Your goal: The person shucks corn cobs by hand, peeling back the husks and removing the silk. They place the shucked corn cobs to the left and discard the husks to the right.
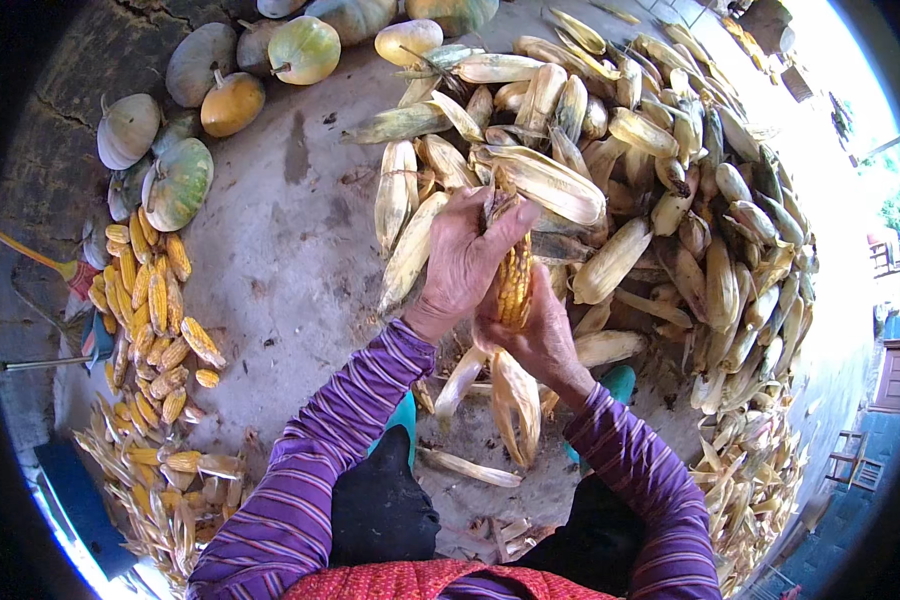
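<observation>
Between my hands is an ear of corn, its yellow kernels partly bared and some dark spots among them. My left hand grips its upper end, where dry husk is peeled back and spreads to the right. My right hand wraps the lower end of the same ear. A strip of pale husk hangs or lies just below my right hand; whether it is still attached cannot be seen. Beyond both hands, a large heap of corn ears in dry husks covers the floor.
Husked yellow ears are piled at the left, above ears with husks folded back. Several pumpkins line the upper left. A broom lies at the left edge. Loose husks gather at the lower right. The concrete floor lies between the piles.
</observation>
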`<state>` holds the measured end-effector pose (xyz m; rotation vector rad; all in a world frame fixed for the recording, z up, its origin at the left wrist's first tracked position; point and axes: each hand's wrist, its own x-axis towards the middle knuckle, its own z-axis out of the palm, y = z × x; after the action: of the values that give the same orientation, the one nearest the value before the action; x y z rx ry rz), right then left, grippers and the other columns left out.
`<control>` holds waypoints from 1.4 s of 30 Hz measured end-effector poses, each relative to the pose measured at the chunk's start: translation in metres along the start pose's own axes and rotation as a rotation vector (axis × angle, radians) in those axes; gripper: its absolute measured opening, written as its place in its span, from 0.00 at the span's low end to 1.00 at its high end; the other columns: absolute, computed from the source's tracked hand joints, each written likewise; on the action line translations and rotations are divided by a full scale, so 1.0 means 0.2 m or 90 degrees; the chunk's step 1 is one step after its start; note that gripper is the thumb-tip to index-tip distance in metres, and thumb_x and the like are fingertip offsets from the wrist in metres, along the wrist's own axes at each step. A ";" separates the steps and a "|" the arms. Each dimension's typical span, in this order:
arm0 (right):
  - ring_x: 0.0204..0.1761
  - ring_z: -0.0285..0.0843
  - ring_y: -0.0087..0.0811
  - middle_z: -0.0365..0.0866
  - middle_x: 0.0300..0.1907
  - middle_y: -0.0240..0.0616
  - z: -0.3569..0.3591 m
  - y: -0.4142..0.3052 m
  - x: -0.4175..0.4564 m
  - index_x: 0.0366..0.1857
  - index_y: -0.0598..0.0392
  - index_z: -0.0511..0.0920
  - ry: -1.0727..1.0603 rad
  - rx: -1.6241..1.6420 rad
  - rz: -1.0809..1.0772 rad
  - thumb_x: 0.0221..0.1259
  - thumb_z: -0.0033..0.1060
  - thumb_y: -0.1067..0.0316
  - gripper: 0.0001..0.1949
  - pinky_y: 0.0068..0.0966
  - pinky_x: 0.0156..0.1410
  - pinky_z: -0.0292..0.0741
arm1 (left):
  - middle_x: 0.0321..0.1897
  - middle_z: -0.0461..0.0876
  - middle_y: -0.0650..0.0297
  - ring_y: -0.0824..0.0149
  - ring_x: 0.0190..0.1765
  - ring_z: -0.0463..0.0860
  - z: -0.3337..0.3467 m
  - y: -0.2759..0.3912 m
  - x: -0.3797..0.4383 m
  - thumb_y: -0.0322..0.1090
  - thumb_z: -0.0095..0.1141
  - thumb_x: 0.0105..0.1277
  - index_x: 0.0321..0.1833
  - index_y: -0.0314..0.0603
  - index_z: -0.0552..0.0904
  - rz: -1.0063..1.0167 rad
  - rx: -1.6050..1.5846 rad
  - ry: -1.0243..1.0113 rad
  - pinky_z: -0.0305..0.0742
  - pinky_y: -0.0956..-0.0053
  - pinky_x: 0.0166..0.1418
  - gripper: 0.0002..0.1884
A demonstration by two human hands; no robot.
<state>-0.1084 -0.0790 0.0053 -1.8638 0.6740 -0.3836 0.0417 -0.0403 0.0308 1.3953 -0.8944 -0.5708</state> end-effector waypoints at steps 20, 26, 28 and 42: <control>0.56 0.71 0.28 0.73 0.55 0.34 -0.10 0.12 -0.10 0.65 0.53 0.60 -0.108 0.333 0.059 0.45 0.73 0.73 0.40 0.29 0.62 0.70 | 0.45 0.83 0.54 0.59 0.48 0.83 0.09 0.01 -0.02 0.55 0.57 0.63 0.50 0.32 0.79 -0.174 -0.447 -0.217 0.76 0.66 0.58 0.28; 0.59 0.71 0.28 0.72 0.58 0.33 -0.10 0.10 -0.10 0.69 0.51 0.56 -0.166 0.457 0.144 0.44 0.71 0.80 0.44 0.31 0.65 0.70 | 0.38 0.84 0.54 0.62 0.39 0.85 0.10 -0.10 -0.05 0.40 0.58 0.66 0.46 0.32 0.78 -0.255 -0.544 -0.073 0.81 0.68 0.48 0.16; 0.58 0.73 0.28 0.73 0.57 0.33 -0.09 0.12 -0.11 0.67 0.50 0.58 -0.167 0.449 0.132 0.47 0.70 0.83 0.41 0.32 0.63 0.73 | 0.37 0.84 0.56 0.64 0.38 0.85 0.12 -0.10 -0.05 0.41 0.58 0.66 0.46 0.32 0.78 -0.233 -0.517 -0.067 0.81 0.69 0.47 0.17; 0.61 0.68 0.28 0.72 0.59 0.31 -0.09 0.13 -0.10 0.68 0.52 0.59 -0.246 0.423 0.168 0.44 0.72 0.79 0.43 0.31 0.68 0.66 | 0.27 0.78 0.70 0.78 0.29 0.75 0.17 0.00 -0.05 0.44 0.58 0.68 0.34 0.40 0.80 -0.209 -0.415 0.080 0.72 0.82 0.37 0.13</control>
<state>-0.1421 -0.0868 -0.0102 -1.1517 0.4445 -0.0508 0.0086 -0.0529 0.0269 0.9624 -0.3209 -0.9172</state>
